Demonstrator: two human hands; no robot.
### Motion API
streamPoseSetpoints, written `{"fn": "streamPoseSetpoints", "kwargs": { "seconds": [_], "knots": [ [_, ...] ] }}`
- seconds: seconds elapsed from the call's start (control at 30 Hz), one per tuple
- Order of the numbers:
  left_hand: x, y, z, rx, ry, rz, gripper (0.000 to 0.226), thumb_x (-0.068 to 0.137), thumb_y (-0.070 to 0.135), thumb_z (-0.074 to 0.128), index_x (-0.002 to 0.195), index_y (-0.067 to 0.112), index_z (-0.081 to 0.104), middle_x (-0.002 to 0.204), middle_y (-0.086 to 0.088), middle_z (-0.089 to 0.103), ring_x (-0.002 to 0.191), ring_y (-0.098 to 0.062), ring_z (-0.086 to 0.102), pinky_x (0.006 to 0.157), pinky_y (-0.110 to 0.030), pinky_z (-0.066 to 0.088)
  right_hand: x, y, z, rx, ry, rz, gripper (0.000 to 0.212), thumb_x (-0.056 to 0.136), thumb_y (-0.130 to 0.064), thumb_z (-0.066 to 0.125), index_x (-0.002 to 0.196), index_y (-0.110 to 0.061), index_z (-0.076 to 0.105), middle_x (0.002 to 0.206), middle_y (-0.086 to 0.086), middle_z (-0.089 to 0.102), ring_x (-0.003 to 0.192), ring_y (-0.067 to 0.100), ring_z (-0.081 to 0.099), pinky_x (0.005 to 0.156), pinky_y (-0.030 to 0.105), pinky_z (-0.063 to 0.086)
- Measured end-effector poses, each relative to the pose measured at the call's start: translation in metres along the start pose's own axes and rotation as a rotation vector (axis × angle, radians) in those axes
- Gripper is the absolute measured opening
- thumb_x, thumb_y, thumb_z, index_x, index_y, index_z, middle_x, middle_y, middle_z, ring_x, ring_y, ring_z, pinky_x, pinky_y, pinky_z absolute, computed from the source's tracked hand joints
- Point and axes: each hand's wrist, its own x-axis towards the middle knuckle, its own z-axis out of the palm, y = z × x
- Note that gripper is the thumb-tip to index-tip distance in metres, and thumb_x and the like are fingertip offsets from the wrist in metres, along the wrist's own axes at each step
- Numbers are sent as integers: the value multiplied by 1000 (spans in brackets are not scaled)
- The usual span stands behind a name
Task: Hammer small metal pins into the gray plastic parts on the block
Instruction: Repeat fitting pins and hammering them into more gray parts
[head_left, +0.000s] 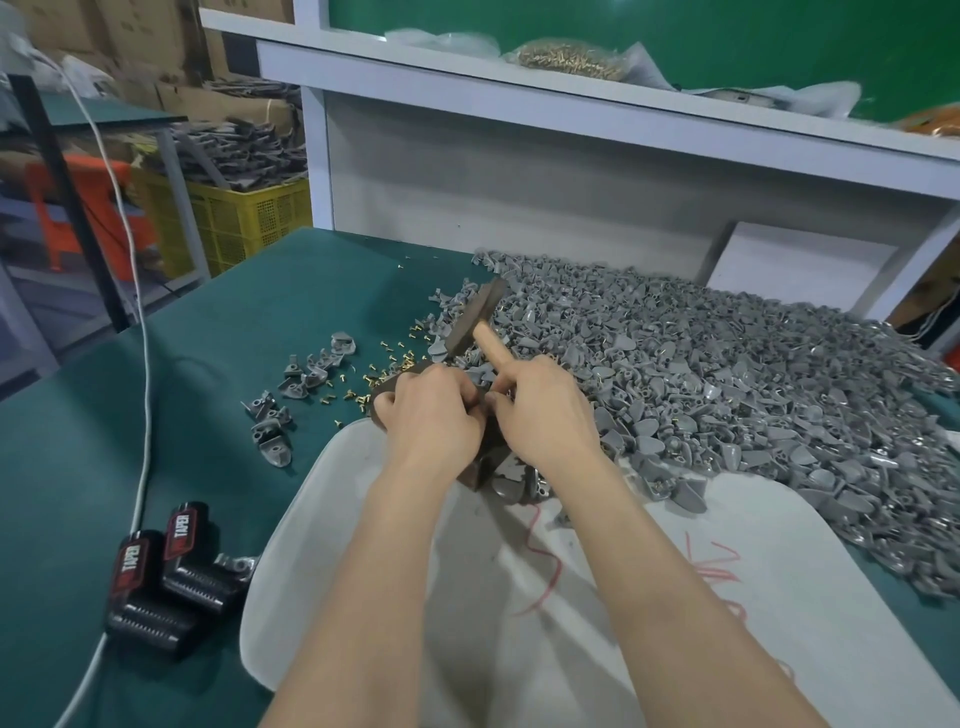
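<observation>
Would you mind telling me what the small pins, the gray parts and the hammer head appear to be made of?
The small pins are shiny yellow-gold, so probably brass or brass-plated. The gray parts look matte and uniformly moulded, likely plastic. The hammer head is a dark, dull brownish block, probably tarnished steel, though blur leaves that open.

Adjacent left hand (434, 418) and right hand (548, 413), most fingers (460, 385) curled

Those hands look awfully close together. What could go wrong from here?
The left hand grips the block right beside the right hand holding the hammer; a stray blow could hit fingers. Loose brass pins lie scattered on the green mat and could bounce away. The gray parts pile crowds the block and may slide onto it.
</observation>
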Motion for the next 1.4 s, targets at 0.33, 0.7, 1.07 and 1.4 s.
{"fn": "streamPoseSetpoints", "kwargs": {
  "seconds": [0.33,0.7,1.07,1.4],
  "knots": [
    [0,1,-1,13,7,-19,11,85,23,60,75,22,66,88,6,63,103,-27,49,78,-33,22,1,20,-11,275,-7,30,27,93,-21,55,116,-34,59,111,-3,65,83,12,59,76,33,51],
    [0,2,-1,-1,17,-34,12,85,22,62,74,21,68,89,6,64,99,-26,49,79,-34,21,-24,32,-33,253,70,-11,50,94,-21,53,134,-48,41,103,-9,62,74,12,59,70,34,53],
    [4,0,-12,-341,218,-208,7,88,35,59,83,30,56,97,9,61,106,-20,52,93,-34,28,12,59,-5,213,20,283,27,93,-33,54,115,-18,55,79,-3,62,48,8,48,42,22,32],
    [14,-26,-45,-1384,788,-671,7,90,15,52,84,12,50,84,-1,53,72,-13,46,69,-21,37,18,52,0,-110,99,268,32,90,-43,54,109,-19,62,101,3,55,86,22,58,72,38,52]
  ]
}}
